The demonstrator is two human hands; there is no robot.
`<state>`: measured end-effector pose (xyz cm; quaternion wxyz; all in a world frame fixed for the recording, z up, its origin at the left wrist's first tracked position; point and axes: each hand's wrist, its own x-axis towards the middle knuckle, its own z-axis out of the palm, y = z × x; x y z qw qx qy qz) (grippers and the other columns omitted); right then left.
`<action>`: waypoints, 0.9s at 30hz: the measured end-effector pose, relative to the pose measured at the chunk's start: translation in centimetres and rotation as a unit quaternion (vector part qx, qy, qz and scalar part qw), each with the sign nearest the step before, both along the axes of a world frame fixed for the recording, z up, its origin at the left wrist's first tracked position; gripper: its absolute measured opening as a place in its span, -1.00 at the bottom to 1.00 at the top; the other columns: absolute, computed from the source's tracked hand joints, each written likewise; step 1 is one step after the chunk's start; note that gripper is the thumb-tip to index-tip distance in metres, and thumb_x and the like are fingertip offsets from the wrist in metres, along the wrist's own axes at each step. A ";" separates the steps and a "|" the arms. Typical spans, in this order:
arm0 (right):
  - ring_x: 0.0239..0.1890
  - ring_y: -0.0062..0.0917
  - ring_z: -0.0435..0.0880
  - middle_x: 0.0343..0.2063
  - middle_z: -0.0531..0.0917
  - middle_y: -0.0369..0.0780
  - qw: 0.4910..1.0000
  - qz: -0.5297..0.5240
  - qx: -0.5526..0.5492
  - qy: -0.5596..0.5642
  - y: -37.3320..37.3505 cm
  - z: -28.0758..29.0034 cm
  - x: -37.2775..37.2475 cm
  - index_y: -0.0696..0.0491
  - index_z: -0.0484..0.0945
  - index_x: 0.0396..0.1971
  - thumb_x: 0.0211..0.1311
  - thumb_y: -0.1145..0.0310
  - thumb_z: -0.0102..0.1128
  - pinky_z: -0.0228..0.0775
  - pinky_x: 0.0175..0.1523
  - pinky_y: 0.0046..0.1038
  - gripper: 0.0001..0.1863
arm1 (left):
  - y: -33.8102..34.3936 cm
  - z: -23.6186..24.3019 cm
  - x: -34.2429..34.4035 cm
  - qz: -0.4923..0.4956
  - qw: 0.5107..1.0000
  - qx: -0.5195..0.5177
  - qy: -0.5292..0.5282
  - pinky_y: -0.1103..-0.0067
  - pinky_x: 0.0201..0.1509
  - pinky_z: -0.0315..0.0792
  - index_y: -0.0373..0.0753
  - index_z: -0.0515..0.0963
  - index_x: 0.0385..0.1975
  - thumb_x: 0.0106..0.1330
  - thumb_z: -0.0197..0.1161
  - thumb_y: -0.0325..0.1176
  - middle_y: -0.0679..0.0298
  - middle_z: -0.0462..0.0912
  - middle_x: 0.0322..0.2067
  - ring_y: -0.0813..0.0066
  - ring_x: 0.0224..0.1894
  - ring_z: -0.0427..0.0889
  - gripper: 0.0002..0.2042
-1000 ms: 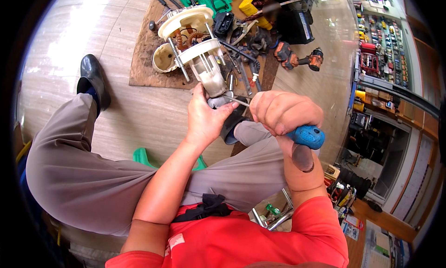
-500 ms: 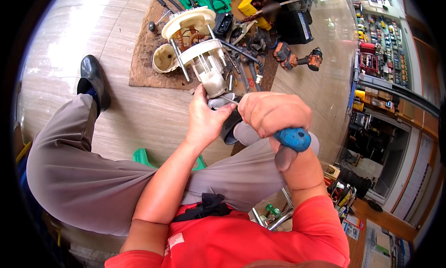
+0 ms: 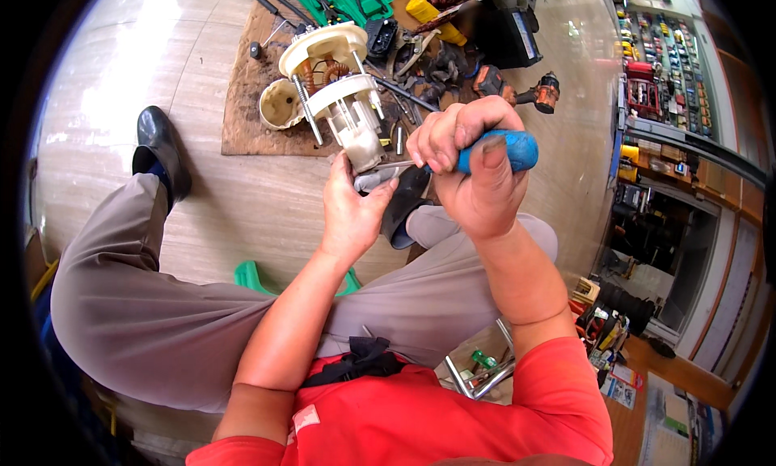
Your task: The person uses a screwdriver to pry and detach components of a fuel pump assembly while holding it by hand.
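My left hand (image 3: pixel 352 214) is closed round the lower end of a fuel pump module (image 3: pixel 356 134), which tilts away from me. The module has cream plastic discs, metal rods with a spring, and brown corrugated hoses. Under its lower end, by my left fingers, shows a grey rounded piece (image 3: pixel 374 180). In my right hand (image 3: pixel 477 187) is a screwdriver (image 3: pixel 524 150) with a blue handle, my thumb lying along it. Its metal shaft points left and reaches the module's lower end beside the grey piece. Exactly where the tip sits is hidden.
A stained board (image 3: pixel 242 126) on the tiled floor carries a cream cup (image 3: pixel 281 105), loose tools and a green tool case (image 3: pixel 343 1). An orange-black cordless drill (image 3: pixel 543 92) lies to the right. A green stool (image 3: pixel 252 277) shows beneath my legs. Stocked shelves (image 3: pixel 667 78) stand at right.
My right hand has moved up and rolled over, so the thumb now shows on the screwdriver handle. The shaft lies more level. My left hand and the module have shifted slightly.
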<state>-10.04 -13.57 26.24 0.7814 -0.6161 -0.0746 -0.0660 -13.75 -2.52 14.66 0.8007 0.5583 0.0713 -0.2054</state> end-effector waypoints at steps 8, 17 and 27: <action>-0.54 -0.57 0.33 -0.61 0.38 -0.29 0.999 0.040 -0.017 0.011 -1.3 0.9 0.2 0.04 0.29 -0.38 0.36 -0.02 0.12 0.29 -0.34 -0.42 -0.58 | 0.3 -0.5 0.1 -0.038 0.971 -0.228 0.067 0.42 0.11 0.46 -0.35 0.25 0.19 0.21 0.36 -0.42 0.09 0.50 0.07 0.37 0.07 0.54 -0.43; -0.54 -0.56 0.35 -0.61 0.39 -0.26 0.999 0.009 0.030 0.016 -2.0 0.5 0.5 0.06 0.32 -0.39 0.39 0.08 0.10 0.30 -0.34 -0.40 -0.65 | 1.0 -1.1 1.0 -0.079 0.896 -0.399 0.176 0.24 0.10 0.49 -0.25 0.09 0.28 0.24 0.27 -0.40 0.02 0.44 0.15 0.16 0.13 0.54 -0.36; -0.52 -0.52 0.36 -0.60 0.39 -0.26 0.989 -0.109 -0.023 0.098 -1.4 0.7 1.0 0.02 0.33 -0.39 0.41 -0.08 0.03 0.28 -0.30 -0.38 -0.57 | 1.1 -1.1 1.3 -0.109 0.884 -0.409 0.198 0.21 0.16 0.50 -0.29 0.07 0.28 0.23 0.26 -0.46 -0.06 0.46 0.11 -0.01 0.08 0.58 -0.35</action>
